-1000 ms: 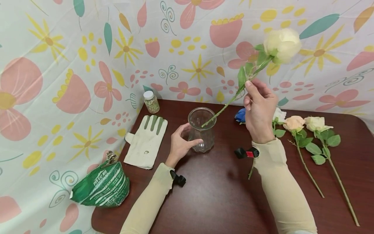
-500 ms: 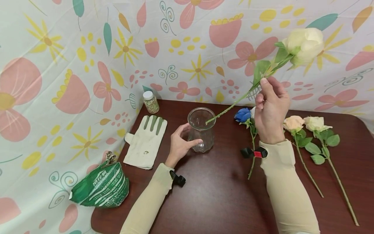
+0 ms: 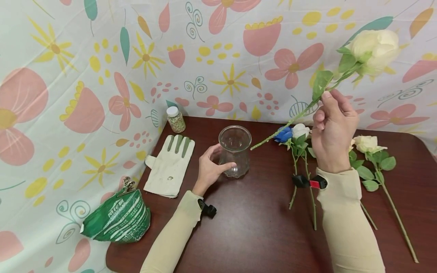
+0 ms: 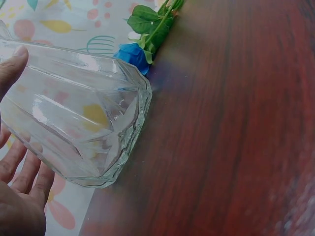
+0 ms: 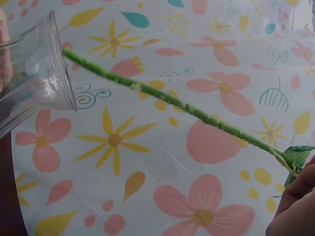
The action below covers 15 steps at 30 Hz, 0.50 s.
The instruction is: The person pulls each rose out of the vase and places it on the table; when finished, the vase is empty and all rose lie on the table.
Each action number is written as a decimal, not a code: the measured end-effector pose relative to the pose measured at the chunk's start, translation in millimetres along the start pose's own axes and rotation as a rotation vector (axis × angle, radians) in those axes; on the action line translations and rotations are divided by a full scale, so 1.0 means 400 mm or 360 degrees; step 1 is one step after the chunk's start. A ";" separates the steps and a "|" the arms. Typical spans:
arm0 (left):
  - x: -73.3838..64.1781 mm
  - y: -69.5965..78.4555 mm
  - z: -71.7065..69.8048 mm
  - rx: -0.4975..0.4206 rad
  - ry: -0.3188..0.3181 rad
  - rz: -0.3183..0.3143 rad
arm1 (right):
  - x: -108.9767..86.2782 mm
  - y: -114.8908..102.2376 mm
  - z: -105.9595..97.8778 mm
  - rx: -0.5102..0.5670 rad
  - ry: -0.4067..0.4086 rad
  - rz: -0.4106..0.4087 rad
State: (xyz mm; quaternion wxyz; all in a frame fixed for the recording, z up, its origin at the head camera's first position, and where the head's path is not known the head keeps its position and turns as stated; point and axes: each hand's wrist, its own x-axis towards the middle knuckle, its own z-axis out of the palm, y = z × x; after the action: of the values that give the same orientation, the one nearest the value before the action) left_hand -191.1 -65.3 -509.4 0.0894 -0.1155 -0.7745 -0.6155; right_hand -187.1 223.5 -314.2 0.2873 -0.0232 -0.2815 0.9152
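Observation:
My left hand [image 3: 211, 168] grips a clear glass vase [image 3: 241, 161] from its left side, thumb in front and fingers behind. The vase stands on the table in the head view; its faceted base [image 4: 130, 123] shows large in the left wrist view. Up at the right, my right hand [image 3: 334, 132] pinches the stem of a cream artificial rose [image 3: 373, 51] just below its leaves. The rose slants, bloom up and to the right. Its bare stem [image 5: 172, 103] points down towards the vase, with the cut end just outside the rim.
On the dark table [image 3: 246, 231], a blue rose [image 3: 283, 134], a white rose [image 3: 301, 131] and another cream rose [image 3: 370, 145] lie right; my right wrist mostly hides a peach one. Left are a work glove [image 3: 170, 167], a small jar [image 3: 176, 120] and a green bag [image 3: 119, 216].
My right hand has moved right with the cream rose, drawing its stem end from over the vase's mouth to outside the rim. The left hand and vase have stayed put.

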 end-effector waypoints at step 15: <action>0.000 -0.002 0.001 -0.0003 -0.0007 0.0001 | -0.016 0.006 -0.068 -0.0256 -0.0030 0.0119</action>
State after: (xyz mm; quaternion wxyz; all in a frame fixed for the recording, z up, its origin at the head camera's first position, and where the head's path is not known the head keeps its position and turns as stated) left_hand -191.4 -65.1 -510.0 0.0877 -0.1172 -0.7740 -0.6160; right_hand -177.5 232.0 -339.2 0.2475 -0.0481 -0.3559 0.8999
